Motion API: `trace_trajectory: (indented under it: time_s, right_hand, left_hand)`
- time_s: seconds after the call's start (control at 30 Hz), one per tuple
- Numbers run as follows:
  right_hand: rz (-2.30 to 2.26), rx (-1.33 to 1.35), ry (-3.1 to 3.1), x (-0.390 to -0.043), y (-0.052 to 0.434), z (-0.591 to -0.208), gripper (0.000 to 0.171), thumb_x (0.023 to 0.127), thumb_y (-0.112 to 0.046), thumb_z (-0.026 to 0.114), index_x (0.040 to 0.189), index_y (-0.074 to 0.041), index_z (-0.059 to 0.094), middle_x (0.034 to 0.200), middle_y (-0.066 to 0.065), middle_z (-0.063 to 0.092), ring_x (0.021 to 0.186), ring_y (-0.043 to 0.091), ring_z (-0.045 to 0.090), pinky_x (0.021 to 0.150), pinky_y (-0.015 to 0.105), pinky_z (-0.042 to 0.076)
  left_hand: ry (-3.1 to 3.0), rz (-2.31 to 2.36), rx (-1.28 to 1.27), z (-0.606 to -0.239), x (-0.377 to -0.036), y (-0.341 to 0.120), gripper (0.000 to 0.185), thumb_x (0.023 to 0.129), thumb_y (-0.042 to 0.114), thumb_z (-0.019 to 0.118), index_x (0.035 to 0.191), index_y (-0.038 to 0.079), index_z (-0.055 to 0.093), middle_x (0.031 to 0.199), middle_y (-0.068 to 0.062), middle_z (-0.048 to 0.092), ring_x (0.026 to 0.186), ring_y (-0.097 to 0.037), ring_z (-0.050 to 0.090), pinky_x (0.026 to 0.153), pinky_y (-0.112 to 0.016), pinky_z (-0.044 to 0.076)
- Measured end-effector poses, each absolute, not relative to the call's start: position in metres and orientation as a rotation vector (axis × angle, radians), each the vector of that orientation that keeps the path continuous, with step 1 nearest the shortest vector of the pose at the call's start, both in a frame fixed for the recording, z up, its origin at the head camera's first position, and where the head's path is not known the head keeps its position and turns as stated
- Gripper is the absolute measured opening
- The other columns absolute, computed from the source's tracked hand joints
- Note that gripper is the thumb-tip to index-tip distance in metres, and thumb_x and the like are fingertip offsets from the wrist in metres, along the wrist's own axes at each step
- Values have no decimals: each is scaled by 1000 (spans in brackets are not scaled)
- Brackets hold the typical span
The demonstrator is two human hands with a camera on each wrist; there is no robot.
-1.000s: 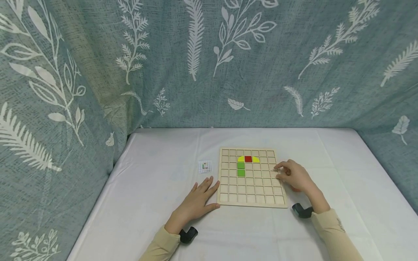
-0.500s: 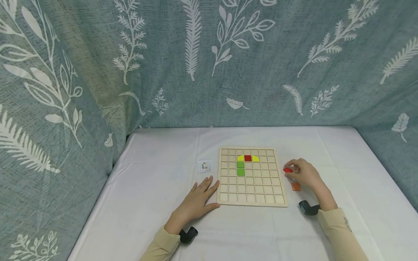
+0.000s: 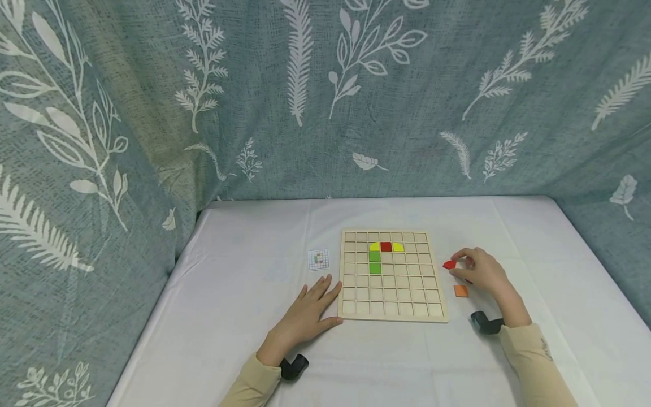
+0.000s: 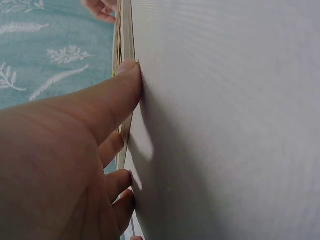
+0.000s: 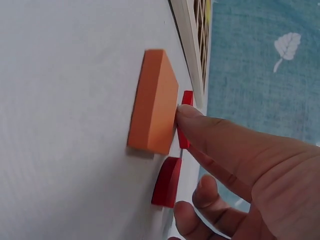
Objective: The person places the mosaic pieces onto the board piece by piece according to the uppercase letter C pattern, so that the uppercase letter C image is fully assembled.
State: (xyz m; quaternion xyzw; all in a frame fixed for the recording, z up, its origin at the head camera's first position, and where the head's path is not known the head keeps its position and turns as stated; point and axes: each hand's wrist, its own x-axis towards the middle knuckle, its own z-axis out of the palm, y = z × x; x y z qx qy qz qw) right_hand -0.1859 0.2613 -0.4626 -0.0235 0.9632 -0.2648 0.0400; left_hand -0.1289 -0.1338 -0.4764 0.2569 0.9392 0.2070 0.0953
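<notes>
The right hand [image 3: 480, 272] sits on the white tablecloth [image 3: 244, 316] just to the right of the wooden grid board [image 3: 391, 314]. Its fingers are curled, and the thumb and first finger pinch a small red piece [image 3: 449, 264] that lies at the fingertips, on the side toward the board. The right wrist view shows the thumb tip [image 5: 192, 114] against that red piece [image 5: 186, 119] (its exact shape is hard to tell there), and a second red piece [image 5: 167, 181] with a rounded edge lies on the cloth under the curled fingers. An orange square block [image 3: 460, 290] rests flat on the cloth near the hand, on the side closer to the person, apart from the board. The board lies to the left of the fingers, and nothing stands between the red piece and its edge. On the board, a yellow curved piece [image 3: 374, 246], a red square [image 3: 386, 246] and another yellow curved piece [image 3: 398, 247] sit in a row, with two green squares [image 3: 374, 262] below the left one. The left hand [image 3: 307, 314] lies flat and open, fingertips touching the board's left edge, holding nothing. A small pattern card [image 3: 319, 259] lies left of the board.
</notes>
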Motion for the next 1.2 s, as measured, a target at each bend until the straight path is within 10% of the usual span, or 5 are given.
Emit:
trace_trajectory:
  time_s: [1.2]
  right_hand:
    - [-968,-288,2986,-184,231,-454,25,82,-12,68,106,-5,67,80,6,48,70,18,44,56,27,36]
  left_hand:
    - [2783,627,766,-476,-129,-133,70,89,44,56,146,12,31,152,-14,22,141,-31,17,112,-56,15]
